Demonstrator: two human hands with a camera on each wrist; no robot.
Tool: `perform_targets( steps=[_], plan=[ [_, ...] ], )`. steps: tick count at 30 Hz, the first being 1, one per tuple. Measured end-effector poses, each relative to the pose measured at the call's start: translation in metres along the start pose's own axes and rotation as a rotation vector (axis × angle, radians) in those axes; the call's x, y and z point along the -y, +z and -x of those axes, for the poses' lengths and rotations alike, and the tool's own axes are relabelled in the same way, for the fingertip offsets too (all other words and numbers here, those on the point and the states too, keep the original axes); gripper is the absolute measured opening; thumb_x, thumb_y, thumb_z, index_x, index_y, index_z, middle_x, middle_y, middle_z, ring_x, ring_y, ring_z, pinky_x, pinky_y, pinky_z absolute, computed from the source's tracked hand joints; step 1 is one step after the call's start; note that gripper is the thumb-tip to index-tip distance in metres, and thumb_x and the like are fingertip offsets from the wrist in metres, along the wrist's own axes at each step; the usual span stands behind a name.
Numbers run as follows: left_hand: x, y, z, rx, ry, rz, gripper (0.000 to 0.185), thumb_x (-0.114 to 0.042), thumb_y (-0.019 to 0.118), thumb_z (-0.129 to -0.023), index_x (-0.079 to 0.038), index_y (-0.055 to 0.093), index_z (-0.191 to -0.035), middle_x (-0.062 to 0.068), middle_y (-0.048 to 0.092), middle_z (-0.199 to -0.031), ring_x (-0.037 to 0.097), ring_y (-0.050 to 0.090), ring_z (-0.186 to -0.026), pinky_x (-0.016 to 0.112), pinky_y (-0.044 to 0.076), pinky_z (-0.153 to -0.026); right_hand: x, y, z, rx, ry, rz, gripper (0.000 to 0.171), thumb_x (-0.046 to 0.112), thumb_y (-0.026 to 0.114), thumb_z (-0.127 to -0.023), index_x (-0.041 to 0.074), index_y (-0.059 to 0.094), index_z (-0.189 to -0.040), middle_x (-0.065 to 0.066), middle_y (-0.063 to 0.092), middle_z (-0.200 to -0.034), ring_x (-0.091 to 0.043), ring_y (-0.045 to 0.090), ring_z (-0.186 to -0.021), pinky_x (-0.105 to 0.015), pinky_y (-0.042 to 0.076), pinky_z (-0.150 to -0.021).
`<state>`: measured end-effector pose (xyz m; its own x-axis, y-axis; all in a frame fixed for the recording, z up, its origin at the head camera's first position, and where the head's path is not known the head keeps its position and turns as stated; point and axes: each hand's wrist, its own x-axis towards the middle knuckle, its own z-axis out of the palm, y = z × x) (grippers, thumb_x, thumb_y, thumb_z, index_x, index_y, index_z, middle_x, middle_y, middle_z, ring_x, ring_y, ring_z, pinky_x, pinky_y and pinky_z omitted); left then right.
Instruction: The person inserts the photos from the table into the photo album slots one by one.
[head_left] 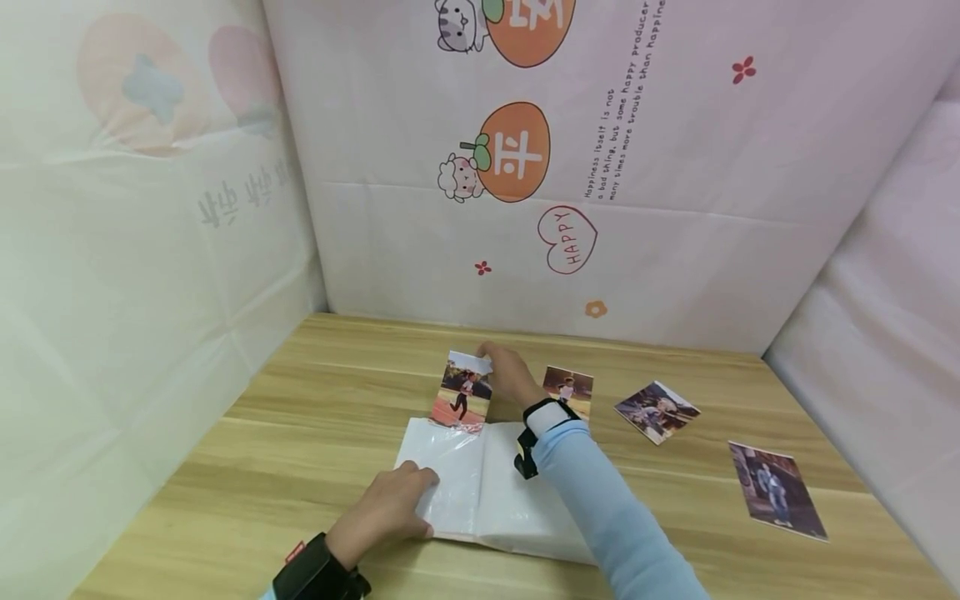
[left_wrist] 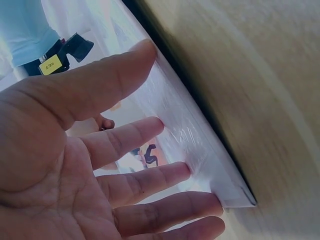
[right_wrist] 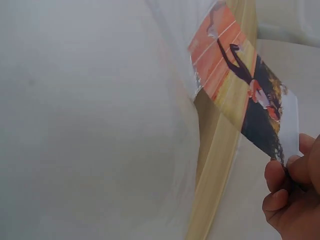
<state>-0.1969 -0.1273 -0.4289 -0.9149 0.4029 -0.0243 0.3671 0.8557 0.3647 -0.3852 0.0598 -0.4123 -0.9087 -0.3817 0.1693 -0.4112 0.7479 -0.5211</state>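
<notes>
An open photo album (head_left: 453,487) with clear plastic pockets lies on the wooden table. My right hand (head_left: 510,375) pinches a photo (head_left: 462,392) of a runner on a red track by its top corner. The photo's lower edge is at the mouth of the left page's pocket, and in the right wrist view its lower corner (right_wrist: 207,37) overlaps the clear plastic. My left hand (head_left: 390,500) rests at the album's left edge. Its fingers (left_wrist: 135,140) are nearly straight, with the tips touching the page, and the thumb lies by the near edge.
To the right of the album, three photos lie spread on the table: one behind the right wrist (head_left: 570,387), a tilted one (head_left: 657,412) and another near the right side (head_left: 777,490). White printed cloth (head_left: 420,250) walls the table at the back and both sides.
</notes>
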Motion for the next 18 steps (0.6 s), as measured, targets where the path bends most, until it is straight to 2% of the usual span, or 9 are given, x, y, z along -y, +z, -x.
perform_targets(
  steps=[7,11,18],
  plan=[
    [0.0,0.0,0.0,-0.01,0.002,-0.012,0.057,-0.022,0.084,-0.059,-0.003,0.062,-0.108,0.008,0.055,-0.091,0.025,0.054,-0.082,0.04,0.045,-0.072,0.002,0.001,0.001,0.027,-0.036,-0.028,0.037,-0.012,0.064,-0.078,0.005,0.055,-0.11,-0.017,0.06,-0.102,-0.031,0.058,-0.093,-0.038,0.048,-0.078],
    [0.0,0.0,0.0,-0.022,0.013,-0.024,0.058,-0.023,0.084,-0.057,-0.003,0.062,-0.107,0.008,0.055,-0.09,0.024,0.053,-0.081,0.04,0.045,-0.071,0.004,0.004,0.003,0.049,-0.053,-0.012,0.038,-0.015,0.061,-0.078,0.005,0.055,-0.11,-0.016,0.061,-0.099,-0.028,0.058,-0.09,-0.036,0.048,-0.075],
    [0.0,0.0,0.001,-0.024,0.011,-0.033,0.058,-0.023,0.084,-0.057,-0.003,0.062,-0.107,0.009,0.055,-0.09,0.025,0.054,-0.08,0.04,0.045,-0.071,0.008,0.01,0.011,0.09,-0.049,-0.006,0.037,-0.017,0.057,-0.08,0.006,0.057,-0.109,-0.014,0.061,-0.101,-0.026,0.058,-0.088,-0.035,0.048,-0.073]
  ],
)
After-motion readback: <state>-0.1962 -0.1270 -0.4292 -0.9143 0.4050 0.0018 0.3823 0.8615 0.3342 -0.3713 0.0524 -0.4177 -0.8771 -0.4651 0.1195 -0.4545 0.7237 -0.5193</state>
